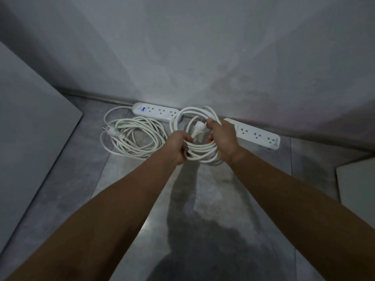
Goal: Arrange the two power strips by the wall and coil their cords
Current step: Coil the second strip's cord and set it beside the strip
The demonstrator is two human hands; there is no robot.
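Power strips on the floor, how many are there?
2. The left power strip lies against the wall; the right power strip too, one end hidden behind the right hand.

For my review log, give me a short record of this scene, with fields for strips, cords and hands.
left strip: on floor against wall
right strip: on floor against wall
first cord: coiled on floor by left strip
second cord: coiled, being held
left hand: grips second cord
right hand: grips second cord and its plug
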